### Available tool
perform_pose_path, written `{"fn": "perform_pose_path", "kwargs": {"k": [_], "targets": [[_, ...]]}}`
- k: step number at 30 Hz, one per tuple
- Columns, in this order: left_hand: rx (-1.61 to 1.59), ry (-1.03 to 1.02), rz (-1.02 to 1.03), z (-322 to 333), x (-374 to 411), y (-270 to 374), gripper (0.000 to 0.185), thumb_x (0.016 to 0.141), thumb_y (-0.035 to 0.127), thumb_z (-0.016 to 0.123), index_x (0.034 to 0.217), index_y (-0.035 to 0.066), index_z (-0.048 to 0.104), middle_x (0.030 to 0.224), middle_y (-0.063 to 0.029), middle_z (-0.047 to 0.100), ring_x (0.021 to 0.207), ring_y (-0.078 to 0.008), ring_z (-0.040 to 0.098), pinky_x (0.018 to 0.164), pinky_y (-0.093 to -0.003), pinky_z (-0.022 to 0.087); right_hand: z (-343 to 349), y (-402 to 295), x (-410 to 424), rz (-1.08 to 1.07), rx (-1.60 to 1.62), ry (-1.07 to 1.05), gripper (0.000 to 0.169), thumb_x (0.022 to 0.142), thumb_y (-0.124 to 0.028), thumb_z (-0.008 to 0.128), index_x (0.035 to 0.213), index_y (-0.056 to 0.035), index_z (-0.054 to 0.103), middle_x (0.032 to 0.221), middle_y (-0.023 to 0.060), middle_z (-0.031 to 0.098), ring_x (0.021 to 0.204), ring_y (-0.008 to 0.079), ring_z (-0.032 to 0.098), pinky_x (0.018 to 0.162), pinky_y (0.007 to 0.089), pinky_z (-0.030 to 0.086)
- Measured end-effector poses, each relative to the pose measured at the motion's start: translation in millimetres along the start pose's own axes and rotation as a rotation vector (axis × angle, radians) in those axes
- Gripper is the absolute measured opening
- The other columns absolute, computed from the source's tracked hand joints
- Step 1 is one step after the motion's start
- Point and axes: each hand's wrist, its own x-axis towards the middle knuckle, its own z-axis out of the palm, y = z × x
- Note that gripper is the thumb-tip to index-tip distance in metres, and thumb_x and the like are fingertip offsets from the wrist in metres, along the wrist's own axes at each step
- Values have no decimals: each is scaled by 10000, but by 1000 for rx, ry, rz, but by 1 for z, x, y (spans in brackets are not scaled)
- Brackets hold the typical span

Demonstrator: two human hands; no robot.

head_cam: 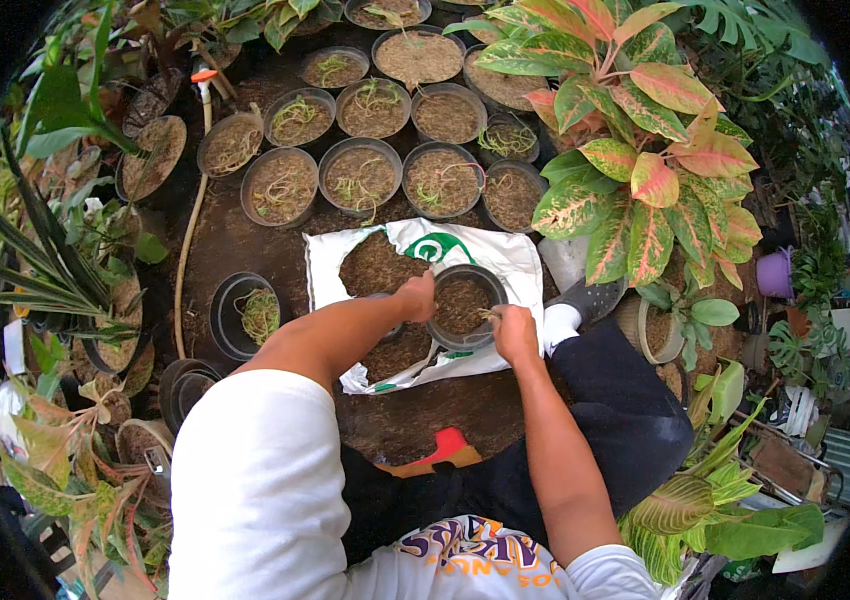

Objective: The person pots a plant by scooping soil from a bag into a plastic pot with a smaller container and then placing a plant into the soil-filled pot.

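A black plastic pot (464, 300) with dark soil in it is over an opened white plastic sack (522, 262) with green print. My left hand (419, 297) grips the pot's left rim. On the opposite side, my right hand (515, 330) has its fingers closed together at the rim, with a small pale bit at the fingertips that is too small to name. More soil (380, 270) shows in the sack's opening, and part of another dark pot lies behind my left forearm. To the left, a black pot (234, 315) contains a tangle of thin green cuttings (258, 315).
Rows of soil-filled pots (361, 176), several with limp cuttings, stand beyond the sack. A hose (191, 255) runs along the left. Stacked empty pots (189, 390) sit near my left elbow. A pink-green aglaonema (650, 172) leans in from the right, above my shoe (596, 300).
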Motion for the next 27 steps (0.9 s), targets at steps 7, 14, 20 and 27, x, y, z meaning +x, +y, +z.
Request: {"fn": "perform_pose_path", "kwargs": {"k": [7, 14, 20, 27], "targets": [[-86, -184, 78, 5, 31, 20, 371, 792, 126, 736, 1057, -110, 626, 997, -300, 711, 1001, -399, 710, 820, -452, 586, 25, 10, 10, -26, -75, -42, 174, 902, -114, 650, 1018, -36, 754, 935, 270, 703, 897, 451, 688, 812, 511, 554], [8, -89, 108, 11, 26, 30, 407, 719, 118, 807, 1012, -111, 641, 1000, -307, 708, 999, -407, 709, 830, -447, 589, 48, 28, 21, 50, -116, -9, 155, 898, -69, 600, 944, -10, 737, 974, 262, 699, 911, 450, 689, 814, 515, 555], [19, -72, 109, 16, 20, 37, 492, 667, 130, 861, 1030, -117, 640, 1030, -313, 701, 1023, -421, 698, 839, -449, 586, 67, 39, 27, 75, -85, 19, 171, 878, -29, 586, 951, -15, 740, 1010, 261, 686, 947, 437, 682, 827, 508, 553], [-35, -150, 38, 17, 21, 35, 471, 722, 132, 821, 1074, -117, 629, 1049, -317, 696, 1044, -422, 691, 873, -464, 574, 77, 39, 28, -3, -92, -52, 166, 851, -6, 571, 878, 57, 722, 957, 296, 694, 912, 450, 698, 805, 521, 570]]}}
